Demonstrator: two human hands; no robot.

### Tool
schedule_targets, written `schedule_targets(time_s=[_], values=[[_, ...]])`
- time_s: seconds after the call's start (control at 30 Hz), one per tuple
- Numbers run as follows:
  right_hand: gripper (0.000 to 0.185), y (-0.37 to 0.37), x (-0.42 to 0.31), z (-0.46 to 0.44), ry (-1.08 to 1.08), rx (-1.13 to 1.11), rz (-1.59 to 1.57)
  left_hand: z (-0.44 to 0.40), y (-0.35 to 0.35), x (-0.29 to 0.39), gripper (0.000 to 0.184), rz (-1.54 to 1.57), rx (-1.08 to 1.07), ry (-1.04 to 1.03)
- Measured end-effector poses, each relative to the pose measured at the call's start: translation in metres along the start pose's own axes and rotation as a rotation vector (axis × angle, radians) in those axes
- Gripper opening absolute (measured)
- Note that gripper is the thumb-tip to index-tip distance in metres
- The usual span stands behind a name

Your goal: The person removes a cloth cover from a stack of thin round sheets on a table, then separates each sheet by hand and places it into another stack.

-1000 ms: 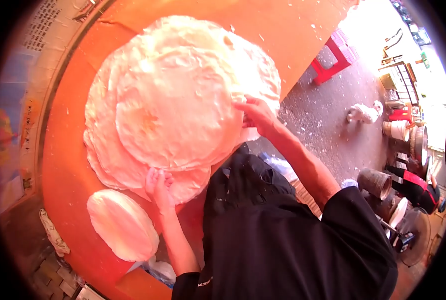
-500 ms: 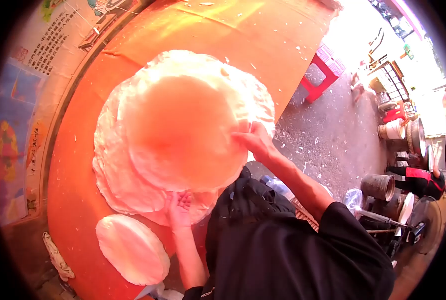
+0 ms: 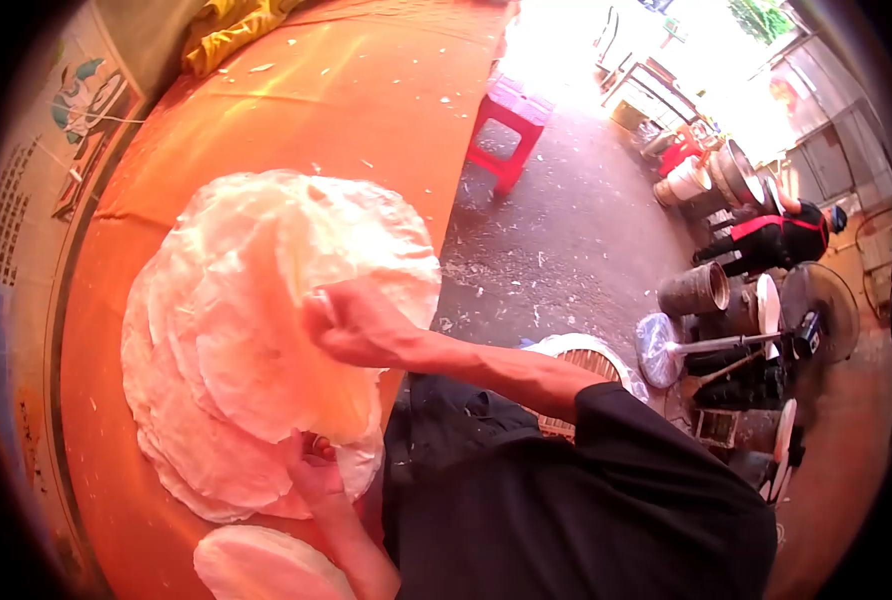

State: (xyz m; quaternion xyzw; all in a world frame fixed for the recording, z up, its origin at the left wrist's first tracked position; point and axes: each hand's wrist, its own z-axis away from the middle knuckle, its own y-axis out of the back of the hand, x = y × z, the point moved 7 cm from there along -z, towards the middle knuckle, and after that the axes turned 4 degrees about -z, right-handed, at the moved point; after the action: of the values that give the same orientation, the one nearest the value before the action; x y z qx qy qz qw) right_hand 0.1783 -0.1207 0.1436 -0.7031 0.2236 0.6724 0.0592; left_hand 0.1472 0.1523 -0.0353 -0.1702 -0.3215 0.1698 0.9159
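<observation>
A wide pile of thin, pale round flatbread sheets lies on the orange tabletop, its edges wavy and overlapping. My right hand is closed over the pile, pinching the edge of a thin flatbread sheet that partly stands up. Near the pile's lower edge, my left hand has its fingers curled at the rim of the same sheet; part of its grip is hidden. Below my left hand rests a separate round, pale flatbread stack, cut off by the view's bottom edge.
Crumbs dot the orange table, and a yellow cloth sits at its far end. Beyond the right edge are a red stool, a woven basket, a metal bucket, a fan and a person in black.
The sheet that lay flat and round over the pile is now partly raised and bunched. My right hand has moved inward across the pile. The view has swung to the right.
</observation>
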Motion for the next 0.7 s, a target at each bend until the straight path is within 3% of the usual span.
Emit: schedule_targets(time_s=[0.07, 0.13, 0.2, 0.27, 0.3, 0.4, 0.47, 0.53, 0.57, 0.6, 0.67, 0.7], values=[[0.020, 0.006, -0.022, -0.001, 0.034, -0.034, 0.004, 0.007, -0.012, 0.013, 0.023, -0.063, -0.072, 0.002], [0.023, 0.013, -0.026, 0.001, 0.068, -0.079, 0.005, 0.011, -0.018, 0.020, 0.026, -0.078, 0.011, -0.012], [0.017, 0.025, 0.005, 0.004, -0.084, -0.105, -0.224, 0.010, -0.021, 0.014, 0.021, -0.022, 0.039, 0.014], [0.010, 0.046, 0.058, 0.002, -0.184, -0.019, -0.218, -0.014, -0.010, -0.002, 0.017, -0.059, -0.011, -0.043], [0.015, 0.056, 0.078, 0.000, -0.309, 0.011, -0.044, -0.017, -0.004, -0.003, 0.021, -0.083, -0.001, -0.077], [0.017, 0.058, 0.076, 0.003, -0.345, 0.023, 0.001, -0.009, -0.019, 0.006, 0.032, 0.007, 0.005, -0.158], [0.020, 0.056, 0.069, 0.007, -0.357, 0.013, 0.008, 0.002, -0.029, 0.017, 0.035, -0.018, -0.038, -0.199], [0.024, 0.056, 0.060, 0.000, -0.209, 0.010, -0.138, -0.001, -0.030, 0.024, 0.036, 0.112, -0.128, -0.170], [0.024, 0.064, 0.081, 0.001, -0.312, 0.030, -0.148, -0.003, -0.034, 0.025, 0.031, 0.122, -0.198, -0.165], [0.033, 0.074, 0.100, 0.000, -0.294, 0.035, 0.030, -0.006, -0.031, 0.025, 0.031, 0.124, -0.200, -0.165], [0.051, 0.086, 0.117, 0.010, -0.213, 0.184, 0.672, -0.010, -0.037, 0.018, 0.032, 0.178, -0.357, -0.072], [0.058, 0.080, 0.101, 0.019, -0.052, 0.265, 0.653, -0.007, -0.047, 0.016, 0.032, 0.182, -0.358, -0.068]])
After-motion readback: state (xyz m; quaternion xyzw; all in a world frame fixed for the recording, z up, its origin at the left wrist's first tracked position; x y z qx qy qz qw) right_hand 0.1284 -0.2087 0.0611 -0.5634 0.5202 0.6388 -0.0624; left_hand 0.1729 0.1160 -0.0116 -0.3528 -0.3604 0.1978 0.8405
